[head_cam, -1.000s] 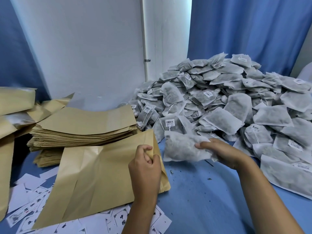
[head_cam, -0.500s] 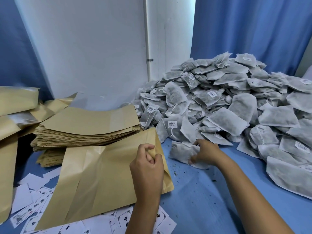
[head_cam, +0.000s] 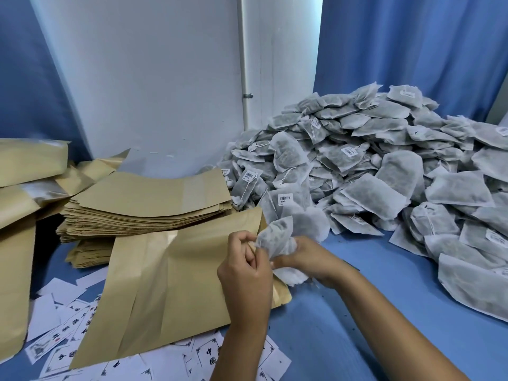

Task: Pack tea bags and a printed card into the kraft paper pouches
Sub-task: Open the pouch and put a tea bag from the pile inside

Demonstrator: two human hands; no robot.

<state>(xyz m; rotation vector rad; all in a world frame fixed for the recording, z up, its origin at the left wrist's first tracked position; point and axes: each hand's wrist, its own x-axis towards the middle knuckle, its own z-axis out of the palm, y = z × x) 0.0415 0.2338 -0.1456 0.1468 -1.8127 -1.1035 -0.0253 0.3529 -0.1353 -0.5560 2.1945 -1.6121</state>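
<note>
Loading step: left hand pinches kraft pouch mouth, right hand grips tea bags, prob. two; next needs mouth wider.

Pouch mouth hidden behind left hand and tea bags. Barcode labels too small to read. Printed cards partly covered, cut off below.

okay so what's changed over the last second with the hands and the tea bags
The right hand carried its bunch of tea bags leftward from beside the pile to the mouth of the kraft pouch. The left hand still pinches that mouth edge. The pouch stack and printed cards stayed put.
</note>
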